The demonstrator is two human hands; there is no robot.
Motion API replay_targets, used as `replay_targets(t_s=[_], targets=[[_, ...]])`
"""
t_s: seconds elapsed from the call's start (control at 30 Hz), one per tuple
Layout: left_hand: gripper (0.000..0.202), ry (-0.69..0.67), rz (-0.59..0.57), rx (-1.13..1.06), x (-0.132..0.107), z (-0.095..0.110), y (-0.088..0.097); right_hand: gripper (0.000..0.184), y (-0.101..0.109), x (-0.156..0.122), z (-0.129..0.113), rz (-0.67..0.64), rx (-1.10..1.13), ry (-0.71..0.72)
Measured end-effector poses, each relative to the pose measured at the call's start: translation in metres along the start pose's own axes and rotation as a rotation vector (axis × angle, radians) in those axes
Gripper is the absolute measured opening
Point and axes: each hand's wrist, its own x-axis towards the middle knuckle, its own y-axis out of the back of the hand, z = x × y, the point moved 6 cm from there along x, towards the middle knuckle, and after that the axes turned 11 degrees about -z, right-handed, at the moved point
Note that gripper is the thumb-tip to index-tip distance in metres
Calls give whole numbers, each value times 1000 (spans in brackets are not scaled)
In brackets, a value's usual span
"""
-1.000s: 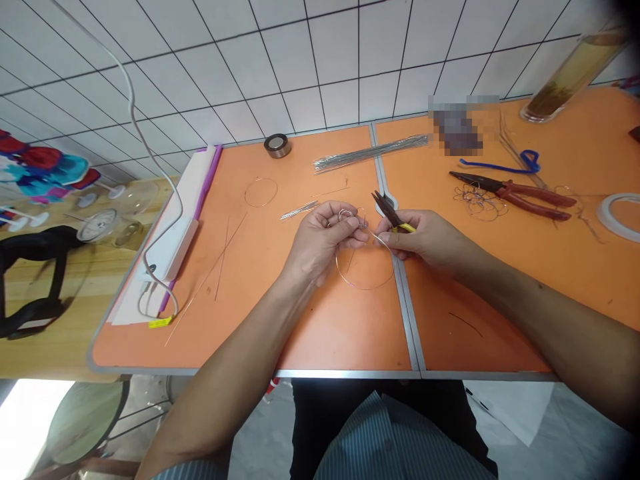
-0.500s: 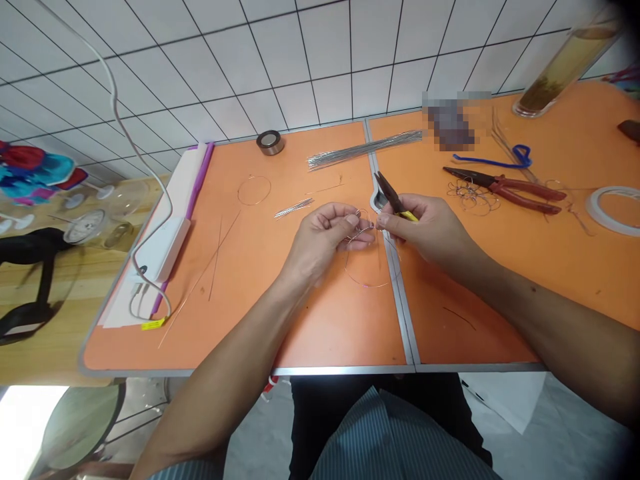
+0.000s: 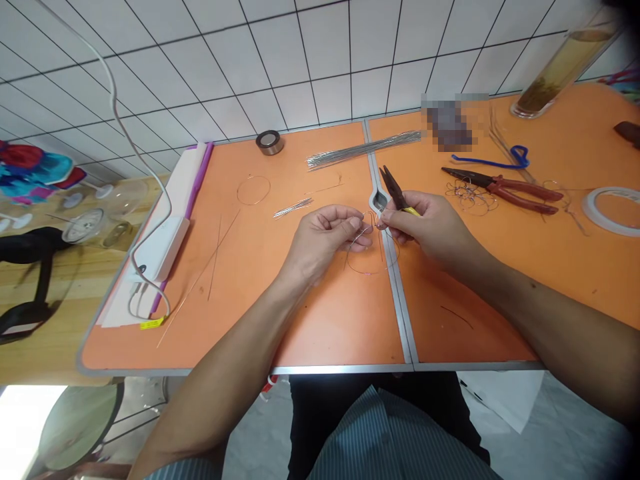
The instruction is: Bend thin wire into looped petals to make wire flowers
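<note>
Centrally, wire loop (image 3: 371, 257) pinched between both hands' fingers (image 3: 356, 223); pliers (image 3: 395, 192) in right hand (image 3: 425, 223).

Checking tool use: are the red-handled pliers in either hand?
No, the red-handled pliers lie on the orange table; the right hand holds small yellow-handled pliers.

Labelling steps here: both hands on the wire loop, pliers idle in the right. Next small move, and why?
Probably swing the pliers tip down onto the wire loop where left hand and right hand pinch it; the jaws point up and away, off the wire.
</note>
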Motion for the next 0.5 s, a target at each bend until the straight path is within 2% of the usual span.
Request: replay_targets(t_s=[0.2, 0.5], targets=[[11, -16, -17, -19, -1, 2, -2, 21, 0, 2, 6, 10, 48, -19], [13, -37, -47, 32, 0, 3, -2, 28, 2, 3, 7, -6, -20, -3]])
